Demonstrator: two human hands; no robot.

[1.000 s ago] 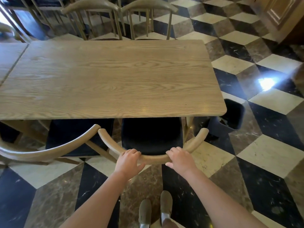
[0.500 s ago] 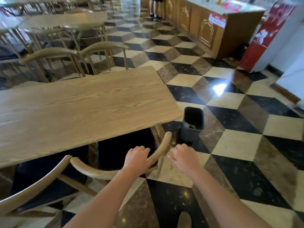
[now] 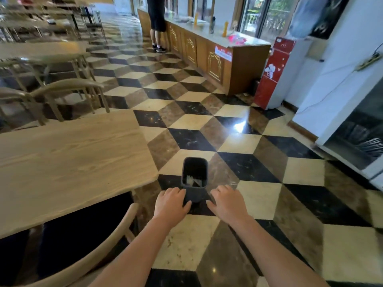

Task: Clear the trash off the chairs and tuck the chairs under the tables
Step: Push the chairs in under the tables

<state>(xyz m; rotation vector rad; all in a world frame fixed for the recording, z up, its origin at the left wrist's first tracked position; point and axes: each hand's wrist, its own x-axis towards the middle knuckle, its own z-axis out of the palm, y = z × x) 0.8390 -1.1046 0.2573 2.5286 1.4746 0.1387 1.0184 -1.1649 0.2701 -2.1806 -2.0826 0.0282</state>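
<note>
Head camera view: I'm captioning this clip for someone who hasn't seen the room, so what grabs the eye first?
The floor of cream, brown and black cube-pattern tiles fills the room. At centre stands a small dark trash bin with pale scraps inside, the left hand and right hand reaching toward it. A wooden table sits left, a chair tucked under it.

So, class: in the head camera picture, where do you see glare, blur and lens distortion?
Head view: bright glare on the floor tiles beyond the bin; far tables at upper left are blurred; the white cabinet at right leans from wide-angle distortion; both hands look fairly sharp.
</note>
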